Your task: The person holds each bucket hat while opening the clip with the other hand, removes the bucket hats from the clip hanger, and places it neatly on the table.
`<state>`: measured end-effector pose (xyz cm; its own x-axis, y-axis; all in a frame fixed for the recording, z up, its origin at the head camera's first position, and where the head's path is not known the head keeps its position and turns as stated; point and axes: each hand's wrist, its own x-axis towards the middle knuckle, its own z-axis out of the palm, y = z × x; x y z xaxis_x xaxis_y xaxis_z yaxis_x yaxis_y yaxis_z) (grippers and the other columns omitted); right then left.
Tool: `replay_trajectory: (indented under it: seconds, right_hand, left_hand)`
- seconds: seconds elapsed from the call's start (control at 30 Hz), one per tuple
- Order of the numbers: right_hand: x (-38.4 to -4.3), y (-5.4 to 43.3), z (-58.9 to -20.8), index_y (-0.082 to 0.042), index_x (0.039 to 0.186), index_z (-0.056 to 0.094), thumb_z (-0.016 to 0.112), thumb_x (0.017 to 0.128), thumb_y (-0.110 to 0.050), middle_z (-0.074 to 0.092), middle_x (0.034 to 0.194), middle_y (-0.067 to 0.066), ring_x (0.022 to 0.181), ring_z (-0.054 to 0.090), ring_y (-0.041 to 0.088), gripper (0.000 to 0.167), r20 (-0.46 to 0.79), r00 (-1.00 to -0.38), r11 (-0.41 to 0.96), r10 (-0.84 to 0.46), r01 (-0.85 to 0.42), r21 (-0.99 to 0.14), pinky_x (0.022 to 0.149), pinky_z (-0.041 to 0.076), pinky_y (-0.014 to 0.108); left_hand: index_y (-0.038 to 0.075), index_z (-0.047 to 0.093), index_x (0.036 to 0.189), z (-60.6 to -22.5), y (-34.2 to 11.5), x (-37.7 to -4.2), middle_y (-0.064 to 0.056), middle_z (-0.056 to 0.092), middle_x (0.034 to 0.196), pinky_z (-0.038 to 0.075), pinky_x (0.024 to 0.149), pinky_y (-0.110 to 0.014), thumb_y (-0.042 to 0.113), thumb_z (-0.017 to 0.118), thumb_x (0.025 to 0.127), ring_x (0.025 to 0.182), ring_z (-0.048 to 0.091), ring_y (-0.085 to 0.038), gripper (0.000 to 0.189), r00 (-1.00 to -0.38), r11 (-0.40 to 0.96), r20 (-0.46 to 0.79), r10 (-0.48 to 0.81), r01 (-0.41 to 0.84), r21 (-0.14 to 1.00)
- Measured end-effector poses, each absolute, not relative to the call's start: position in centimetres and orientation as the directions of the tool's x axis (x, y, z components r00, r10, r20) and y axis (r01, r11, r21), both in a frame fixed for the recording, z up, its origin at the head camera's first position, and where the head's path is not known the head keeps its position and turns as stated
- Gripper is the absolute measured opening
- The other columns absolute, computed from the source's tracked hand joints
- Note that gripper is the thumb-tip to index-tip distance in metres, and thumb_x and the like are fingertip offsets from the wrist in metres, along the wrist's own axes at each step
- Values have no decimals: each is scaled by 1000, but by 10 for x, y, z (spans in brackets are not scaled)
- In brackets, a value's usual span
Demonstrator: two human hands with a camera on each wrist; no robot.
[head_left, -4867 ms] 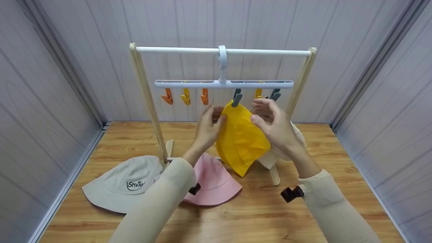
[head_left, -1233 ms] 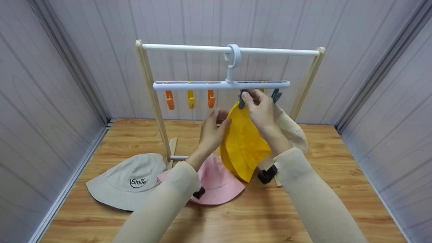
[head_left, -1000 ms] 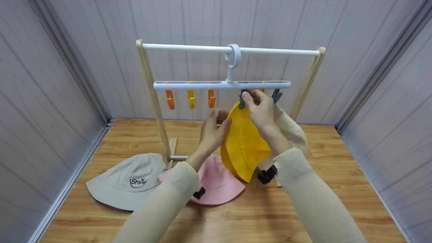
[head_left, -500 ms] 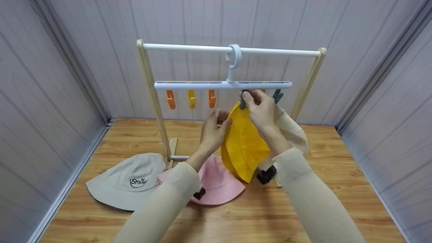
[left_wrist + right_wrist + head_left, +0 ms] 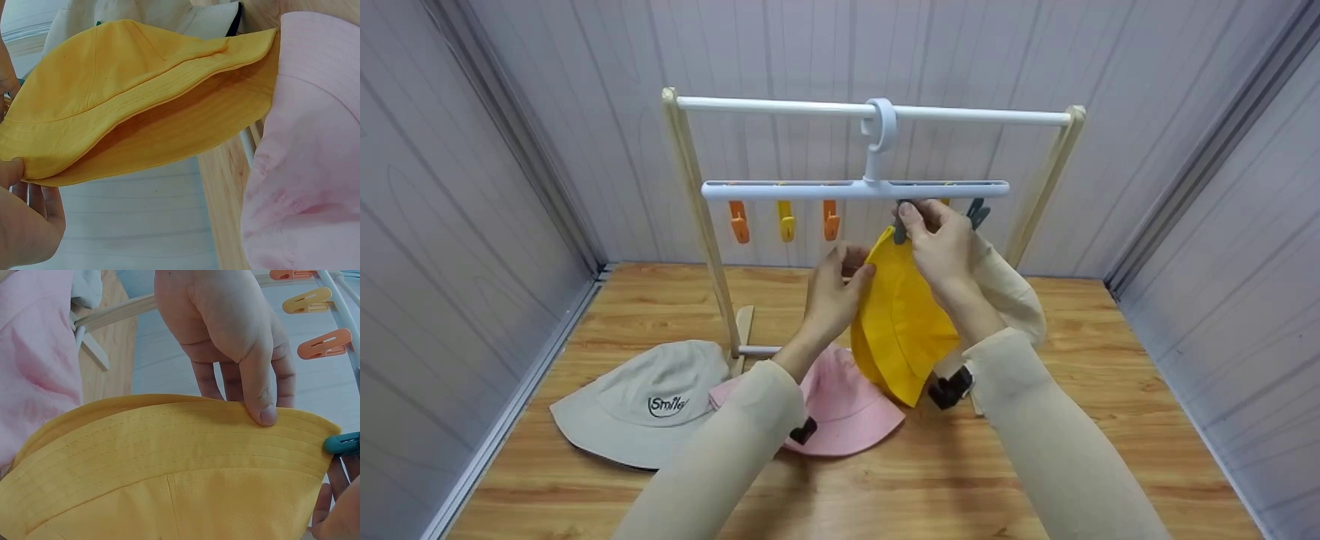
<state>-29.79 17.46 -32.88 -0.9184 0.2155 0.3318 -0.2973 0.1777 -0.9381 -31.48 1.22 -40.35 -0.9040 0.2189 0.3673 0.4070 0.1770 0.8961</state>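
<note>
A yellow bucket hat (image 5: 901,315) hangs by its brim from a dark grey-green clothespin (image 5: 899,229) under the white hanger (image 5: 787,190). My left hand (image 5: 831,292) pinches the hat's brim at its left edge, thumb in front and fingers behind; the left wrist view shows the brim folded with a gap between its layers. My right hand (image 5: 949,251) grips that clothespin between thumb and fingers, just below the hanger bar. In the right wrist view, the clothespin (image 5: 342,444) sits on the brim's corner. Behind my right hand hangs a cream hat (image 5: 1009,289), partly hidden.
Orange and yellow clothespins (image 5: 787,221) hang along the hanger's left half. The hanger hooks over the white rod of a wooden stand (image 5: 690,202). On the wooden table (image 5: 870,502) lie a grey hat (image 5: 637,405) marked "Smile" and a pink hat (image 5: 847,409).
Since the earliest frame, my right hand has moved from the yellow hat's right side up and left onto the clothespin. My left hand stays at the brim. Over the last second almost nothing moves.
</note>
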Motion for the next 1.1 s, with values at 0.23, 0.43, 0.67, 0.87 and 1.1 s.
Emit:
replay_trajectory:
  seconds: [0.23, 0.43, 0.67, 0.87, 1.1]
  right_hand:
    - [-298, 175, -329, -1, 128, 72, 64, 107, -21, 74, 116, 12, 105, 68, 23, 30, 332, -914, 159, 231, -302, -940, 96, 58, 30]
    - [-297, 177, -330, -4, 128, 74, 64, 107, -21, 75, 117, 12, 104, 68, 23, 28, 332, -913, 163, 235, -300, -940, 96, 58, 29]
    - [-299, 177, -331, -1, 125, 75, 66, 106, -21, 76, 113, 12, 104, 70, 22, 29, 342, -909, 191, 239, -301, -934, 96, 58, 30]
    - [-300, 179, -332, -3, 128, 74, 65, 107, -22, 75, 116, 11, 103, 69, 22, 30, 333, -914, 186, 231, -294, -937, 97, 58, 31]
    - [-299, 179, -332, -4, 131, 73, 64, 107, -22, 75, 120, 10, 107, 69, 22, 31, 321, -920, 171, 226, -287, -943, 100, 57, 30]
  left_hand:
    - [8, 65, 122, -405, 12, -314, -6, 68, 116, 57, 93, -33, 14, 65, 107, 103, 64, -20, 16, -906, 168, 364, 215, 401, 900]
    - [8, 65, 121, -405, 14, -314, -6, 68, 115, 58, 92, -33, 13, 66, 107, 102, 65, -20, 15, -907, 160, 364, 213, 400, 903]
    - [6, 65, 121, -404, 14, -315, -7, 70, 115, 58, 93, -32, 12, 67, 106, 102, 66, -20, 17, -905, 166, 368, 214, 405, 899]
    - [5, 65, 122, -405, 13, -316, -8, 69, 115, 59, 93, -33, 11, 67, 106, 103, 66, -21, 17, -904, 170, 370, 213, 407, 897]
    - [7, 64, 123, -407, 11, -315, -7, 68, 115, 58, 93, -32, 13, 65, 107, 103, 65, -20, 17, -906, 160, 364, 217, 401, 902]
